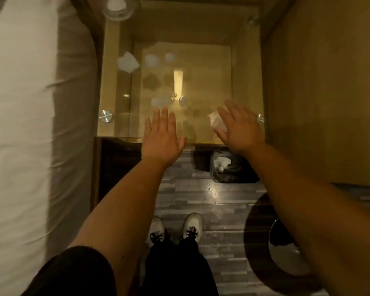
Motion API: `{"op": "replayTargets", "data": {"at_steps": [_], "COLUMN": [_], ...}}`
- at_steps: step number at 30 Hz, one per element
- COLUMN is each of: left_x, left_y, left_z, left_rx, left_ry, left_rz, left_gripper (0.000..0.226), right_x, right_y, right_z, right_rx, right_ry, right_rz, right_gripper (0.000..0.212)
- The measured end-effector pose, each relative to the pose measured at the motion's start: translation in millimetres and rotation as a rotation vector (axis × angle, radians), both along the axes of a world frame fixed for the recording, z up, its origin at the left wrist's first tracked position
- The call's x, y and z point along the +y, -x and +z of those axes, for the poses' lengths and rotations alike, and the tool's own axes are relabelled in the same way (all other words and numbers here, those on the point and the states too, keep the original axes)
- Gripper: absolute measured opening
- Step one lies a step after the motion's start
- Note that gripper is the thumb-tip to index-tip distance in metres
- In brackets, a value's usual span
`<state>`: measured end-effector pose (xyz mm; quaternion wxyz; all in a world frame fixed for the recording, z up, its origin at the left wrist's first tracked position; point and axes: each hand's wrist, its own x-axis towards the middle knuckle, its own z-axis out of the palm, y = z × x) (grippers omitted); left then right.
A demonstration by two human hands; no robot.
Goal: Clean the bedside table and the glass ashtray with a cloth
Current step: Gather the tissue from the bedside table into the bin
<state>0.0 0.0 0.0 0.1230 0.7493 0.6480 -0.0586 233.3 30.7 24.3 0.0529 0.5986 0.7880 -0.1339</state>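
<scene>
The bedside table (pixel 201 30) has a glass top over a yellowish frame, with several whitish smudges and scraps on it. A clear glass ashtray (pixel 118 7) with something white inside stands at the table's far left corner. My left hand (pixel 161 137) is stretched out flat, fingers straight, over the table's near edge and holds nothing. My right hand (pixel 239 127) is also flat, over the near right part. A crumpled white cloth or tissue (pixel 217 122) lies on the glass beside its fingers, partly hidden by them. A second white scrap (pixel 127 61) lies at the left of the glass.
A bed with white sheets (pixel 19 146) runs along the left. A wooden panel (pixel 320 92) bounds the table on the right. A small bin (pixel 231 167) with white waste stands on the grey plank floor below the table edge. A round dark object (pixel 263 248) sits at lower right.
</scene>
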Motion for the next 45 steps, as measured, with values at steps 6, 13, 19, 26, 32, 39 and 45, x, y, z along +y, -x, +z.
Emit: {"op": "replayTargets", "data": {"at_steps": [6, 13, 19, 26, 32, 39, 45], "left_x": [-2.7, -3.8, -4.4, -5.5, -4.6, -4.6, -5.3], "left_y": [-4.8, -6.8, -9.0, -8.8, -6.8, -7.3, -6.5], "left_z": [-30.1, -35.4, -32.7, -39.8, -52.1, -53.9, -55.0], "left_rx": [0.01, 0.035, 0.029, 0.044, 0.028, 0.04, 0.028], "left_ry": [-0.032, -0.063, -0.062, -0.089, -0.152, -0.187, -0.197], "left_rz": [-0.031, -0.022, -0.015, -0.021, -0.019, -0.015, -0.02], "left_gripper": [0.076, 0.076, 0.075, 0.076, 0.074, 0.073, 0.073], "right_x": [-7.3, -15.2, -35.3, -97.1, -113.1, -110.5, -116.4], "right_y": [-8.2, -15.0, -17.5, -41.3, -55.0, -59.7, -63.2], "right_z": [-17.3, -26.9, -32.8, -75.2, -108.0, -123.4, -123.2], "right_rx": [0.061, 0.1, 0.198, 0.24, 0.208, 0.279, 0.257], "right_ry": [-0.11, -0.175, -0.237, 0.012, 0.195, 0.27, 0.265], "right_rz": [0.004, -0.004, -0.069, -0.47, -0.598, -0.68, -0.655], "right_gripper": [0.049, 0.035, 0.015, 0.02, 0.025, 0.026, 0.023]}}
